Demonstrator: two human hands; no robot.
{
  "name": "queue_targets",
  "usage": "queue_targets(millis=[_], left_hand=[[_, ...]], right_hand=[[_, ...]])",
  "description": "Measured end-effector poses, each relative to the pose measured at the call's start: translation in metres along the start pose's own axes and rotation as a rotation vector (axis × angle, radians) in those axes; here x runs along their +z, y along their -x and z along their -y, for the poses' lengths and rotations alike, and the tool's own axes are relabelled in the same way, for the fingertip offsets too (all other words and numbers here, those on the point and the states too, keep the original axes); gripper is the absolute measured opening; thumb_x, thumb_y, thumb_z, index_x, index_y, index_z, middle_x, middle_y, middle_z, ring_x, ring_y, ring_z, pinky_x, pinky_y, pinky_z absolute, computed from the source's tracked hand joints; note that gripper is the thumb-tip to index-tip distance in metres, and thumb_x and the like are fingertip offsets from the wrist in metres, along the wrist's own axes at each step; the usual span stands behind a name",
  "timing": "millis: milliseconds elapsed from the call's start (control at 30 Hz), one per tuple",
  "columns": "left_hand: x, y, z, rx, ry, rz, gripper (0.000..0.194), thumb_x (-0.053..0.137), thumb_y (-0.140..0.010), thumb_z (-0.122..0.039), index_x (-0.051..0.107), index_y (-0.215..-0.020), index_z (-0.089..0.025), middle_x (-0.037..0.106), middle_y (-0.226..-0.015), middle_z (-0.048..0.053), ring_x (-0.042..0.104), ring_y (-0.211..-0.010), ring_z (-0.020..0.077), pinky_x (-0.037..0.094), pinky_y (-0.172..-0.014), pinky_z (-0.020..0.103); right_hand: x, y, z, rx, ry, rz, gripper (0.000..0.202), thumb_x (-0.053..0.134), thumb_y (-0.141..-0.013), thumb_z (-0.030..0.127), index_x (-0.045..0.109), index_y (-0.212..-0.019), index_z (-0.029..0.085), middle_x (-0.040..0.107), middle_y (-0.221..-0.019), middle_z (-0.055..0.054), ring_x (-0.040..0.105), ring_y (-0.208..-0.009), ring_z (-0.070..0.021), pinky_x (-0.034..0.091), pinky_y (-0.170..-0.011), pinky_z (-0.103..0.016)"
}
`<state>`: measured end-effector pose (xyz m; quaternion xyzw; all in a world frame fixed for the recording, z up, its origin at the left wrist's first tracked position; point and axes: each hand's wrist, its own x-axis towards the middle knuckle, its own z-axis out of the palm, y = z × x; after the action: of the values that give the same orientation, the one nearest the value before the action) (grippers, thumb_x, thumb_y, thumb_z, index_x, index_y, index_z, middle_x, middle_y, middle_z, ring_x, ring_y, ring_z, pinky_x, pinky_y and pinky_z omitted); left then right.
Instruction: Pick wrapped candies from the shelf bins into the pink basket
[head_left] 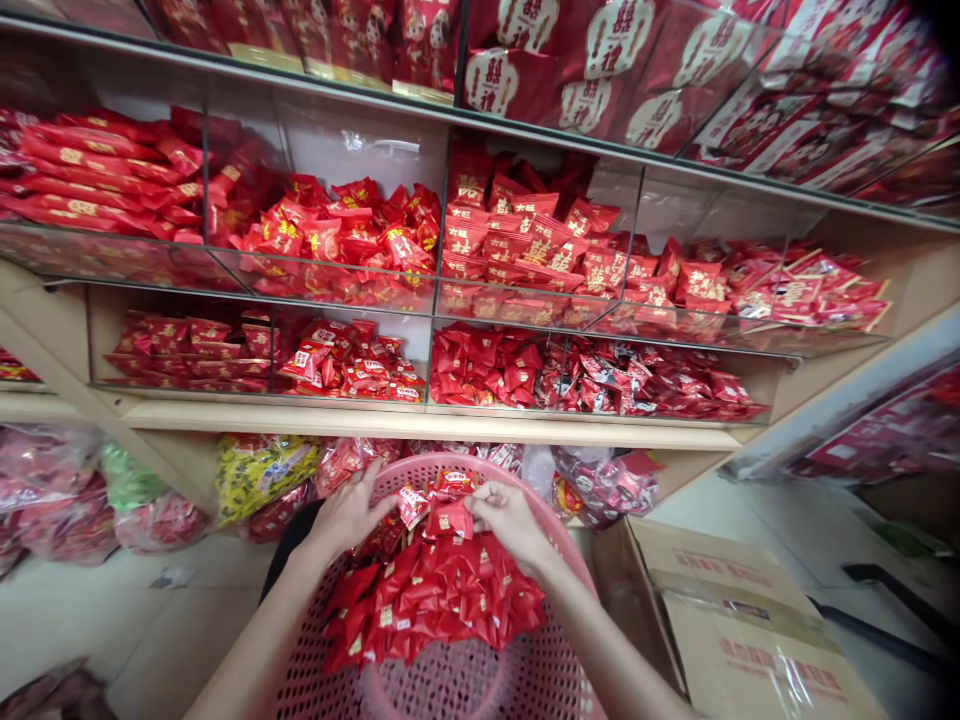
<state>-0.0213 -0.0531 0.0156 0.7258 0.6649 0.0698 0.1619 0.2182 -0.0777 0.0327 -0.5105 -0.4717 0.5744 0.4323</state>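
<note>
The right grip [511, 517] is pinching one red packet [448, 520], which is lying directly to its left, long axis running crosswise; this hand is nearer. The left grip [343, 517] is reaching beside one red-and-white packet [412, 507]; its hold cannot be determined. Below both, one pink basket [465, 690] is containing heaped packets [442, 600], overlapping beyond counting.

Bright indoor light, glass glare, edges blurry/distorted w/ dark RH corner.
</note>
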Motion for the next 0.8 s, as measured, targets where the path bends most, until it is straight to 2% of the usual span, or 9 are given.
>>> queue_targets(millis=[133,267,367,533,800], left_hand=[[-0.003,0.016,0.004,0.105,0.030,0.080,0.095,0.046,-0.067,-0.070,0.013,-0.142,-0.022,0.025,-0.145,0.015,0.025,-0.131,0.0334,0.028,-0.100,0.045],[-0.001,0.029,0.007,0.104,0.017,0.090,0.105,0.053,-0.059,-0.071,0.008,-0.143,-0.026,0.015,-0.148,0.013,0.019,-0.132,0.0382,0.025,-0.099,0.052],[0.006,0.033,0.006,0.085,-0.065,0.065,0.110,0.055,-0.054,-0.073,0.009,-0.142,-0.025,0.009,-0.149,0.014,0.014,-0.132,0.0396,0.020,-0.100,0.057],[0.017,0.035,0.001,0.095,-0.160,0.004,0.110,0.050,-0.052,-0.077,0.014,-0.142,-0.024,0.004,-0.150,0.012,0.010,-0.133,0.0412,0.014,-0.100,0.060],[0.022,0.041,-0.009,0.064,-0.230,-0.039,0.111,0.050,-0.050,-0.079,0.019,-0.141,-0.023,0.006,-0.149,0.015,0.011,-0.131,0.0439,0.015,-0.099,0.060]], right_hand=[[0.000,0.002,-0.005,-0.010,-0.039,-0.025,0.028,0.067,-0.062,0.040,0.051,-0.061,0.017,0.050,-0.057,0.003,0.048,-0.052,-0.0093,0.045,-0.054,-0.023],[-0.001,0.002,-0.007,-0.008,-0.074,-0.019,0.028,0.069,-0.061,0.040,0.052,-0.060,0.017,0.051,-0.057,0.003,0.048,-0.051,-0.0094,0.045,-0.055,-0.024],[0.000,0.002,-0.008,0.005,-0.109,-0.020,0.028,0.070,-0.061,0.039,0.052,-0.060,0.017,0.050,-0.058,0.004,0.048,-0.052,-0.0089,0.045,-0.055,-0.023],[0.003,0.005,-0.013,0.028,-0.122,0.005,0.028,0.069,-0.061,0.039,0.052,-0.061,0.017,0.051,-0.059,0.004,0.048,-0.052,-0.0083,0.044,-0.055,-0.022],[0.019,0.006,-0.022,0.026,-0.043,0.071,0.024,0.065,-0.064,0.035,0.050,-0.061,0.017,0.052,-0.052,0.005,0.049,-0.047,-0.0083,0.043,-0.053,-0.022]])
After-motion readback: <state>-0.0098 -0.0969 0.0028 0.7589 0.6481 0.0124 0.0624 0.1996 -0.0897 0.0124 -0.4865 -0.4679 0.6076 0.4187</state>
